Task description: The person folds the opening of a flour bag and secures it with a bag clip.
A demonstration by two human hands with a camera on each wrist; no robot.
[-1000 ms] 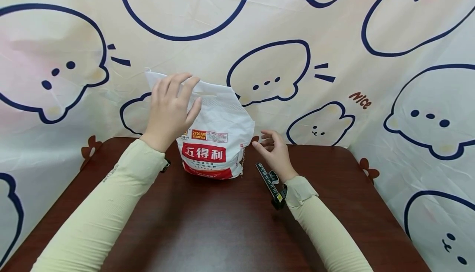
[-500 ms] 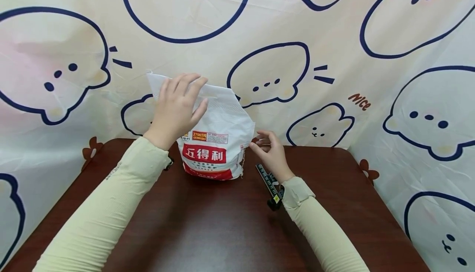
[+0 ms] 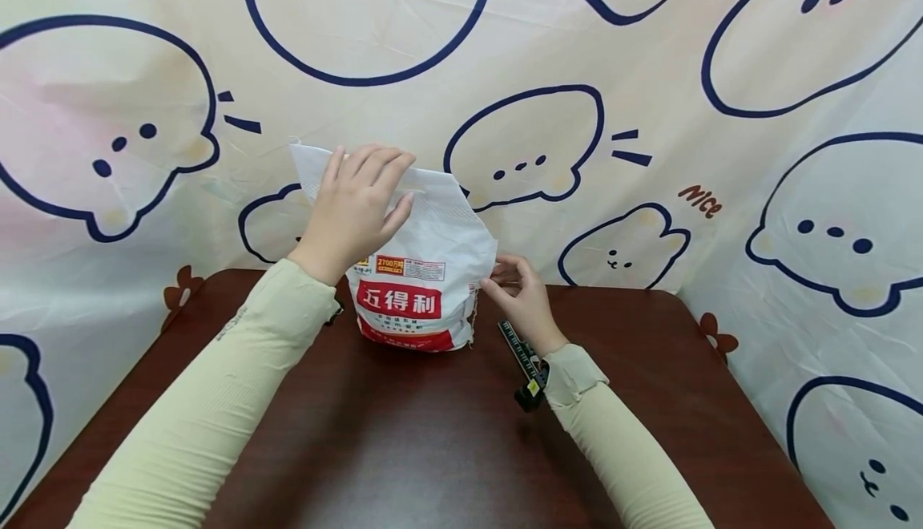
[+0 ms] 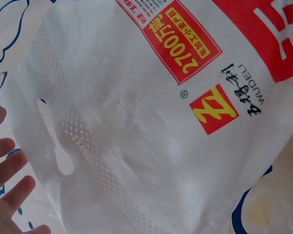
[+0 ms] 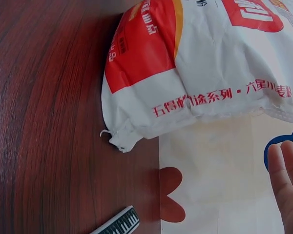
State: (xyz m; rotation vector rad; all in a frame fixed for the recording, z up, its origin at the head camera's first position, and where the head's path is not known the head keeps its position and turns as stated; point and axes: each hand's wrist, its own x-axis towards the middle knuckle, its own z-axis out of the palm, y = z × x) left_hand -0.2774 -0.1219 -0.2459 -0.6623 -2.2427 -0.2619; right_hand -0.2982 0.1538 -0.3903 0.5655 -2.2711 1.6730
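Note:
A white flour bag (image 3: 411,296) with red printed labels stands upright at the table's far side, its flat top rising above the full lower part. My left hand (image 3: 356,208) is in front of the bag's upper left, fingers spread. In the left wrist view, its fingers (image 4: 10,170) are by the top edge, near the slotted handle hole, pinching nothing. My right hand (image 3: 525,300) is at the bag's right side. Its thumb tip appears to meet that edge in the head view. In the right wrist view, extended fingers (image 5: 285,170) show beside the bag, curled round nothing.
The dark brown wooden table (image 3: 404,449) extends toward me. Behind it hangs a cream curtain (image 3: 649,48) with blue-outlined cartoon figures. A black device with a ruler-like strip (image 3: 517,345) is at my right wrist, above the table.
My left hand has shifted slightly right across the front of the bag. My right hand has moved left, closing the gap to the bag's right edge. The bag stays standing.

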